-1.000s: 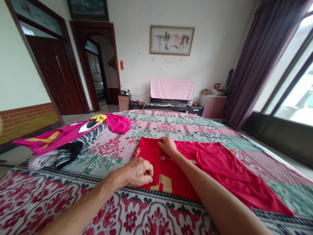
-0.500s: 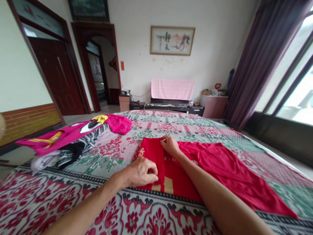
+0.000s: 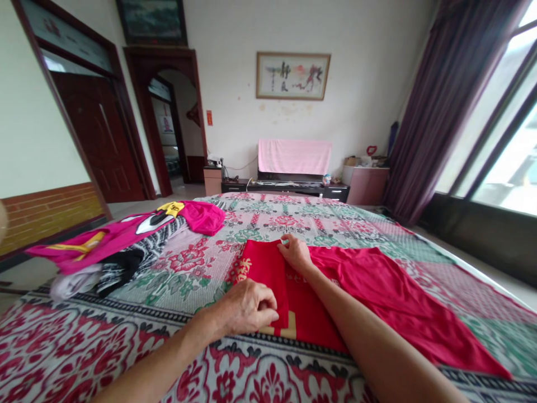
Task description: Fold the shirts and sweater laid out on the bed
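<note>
A red shirt [image 3: 377,296] with pale printed lettering lies spread on the bed, its left side folded over toward the middle. My left hand [image 3: 247,308] pinches the near end of that folded edge, fingers closed on the cloth. Farther away, my right hand [image 3: 296,253] pinches the far end of the same fold. The shirt's right part lies flat and stretches toward the bed's right side.
The bed's floral cover [image 3: 188,268] lies under everything. At the left sits a pile of clothes [image 3: 121,246], magenta, black-and-white and grey. Beyond the bed stand a low cabinet with a pink cloth [image 3: 293,157], a doorway [image 3: 172,134], and curtains by the window [image 3: 436,112].
Both hands have carried the folded edge of the red shirt a little to the right, covering more of the pale print. The view has tilted slightly.
</note>
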A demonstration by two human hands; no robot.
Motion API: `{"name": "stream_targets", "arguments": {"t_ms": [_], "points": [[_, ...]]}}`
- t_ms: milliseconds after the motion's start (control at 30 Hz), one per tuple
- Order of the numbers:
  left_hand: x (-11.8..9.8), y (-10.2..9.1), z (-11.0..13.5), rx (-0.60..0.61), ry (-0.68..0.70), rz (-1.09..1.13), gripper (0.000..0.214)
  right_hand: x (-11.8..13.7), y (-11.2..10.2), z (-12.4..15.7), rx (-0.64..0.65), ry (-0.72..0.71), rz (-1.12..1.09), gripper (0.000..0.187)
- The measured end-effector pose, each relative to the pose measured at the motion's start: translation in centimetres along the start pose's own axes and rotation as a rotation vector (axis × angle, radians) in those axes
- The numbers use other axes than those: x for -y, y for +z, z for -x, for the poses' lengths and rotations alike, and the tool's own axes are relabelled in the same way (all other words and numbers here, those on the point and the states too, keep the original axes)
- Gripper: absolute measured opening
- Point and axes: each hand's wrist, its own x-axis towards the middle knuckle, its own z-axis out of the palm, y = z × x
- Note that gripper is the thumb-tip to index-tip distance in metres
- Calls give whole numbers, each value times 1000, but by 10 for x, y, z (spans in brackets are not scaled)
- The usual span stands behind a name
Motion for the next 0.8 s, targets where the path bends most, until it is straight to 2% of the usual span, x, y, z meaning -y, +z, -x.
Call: {"name": "stream_targets", "arguments": {"t_ms": [100, 167, 233, 300, 367, 467, 633, 800], "points": [[7, -2, -2, -78, -5, -45, 16, -2, 0, 0, 0, 2, -8, 33], [18, -3, -3, -230, -39, -138, 19, -2, 0, 0, -49, -27, -11, 32], [31, -5, -4, -385, -66, -228, 21, -2, 0, 1, -130, -104, -10, 29], [44, -4, -5, -463, -67, -294, 27, 0, 0, 4, -168, -215, -6, 25], [54, -3, -3, -455, -78, -355, 39, 3, 1, 9, -124, -348, 5, 22], [61, 2, 0, -360, -173, -422, 58, 6, 1, 15, -16, -487, 50, 20], [58, 6, 5, -174, -331, -433, 68, 3, 2, 17, 62, -465, 118, 21], [53, 9, 5, -124, -381, -409, 71, -2, 5, 15, 61, -468, 105, 22]]}}
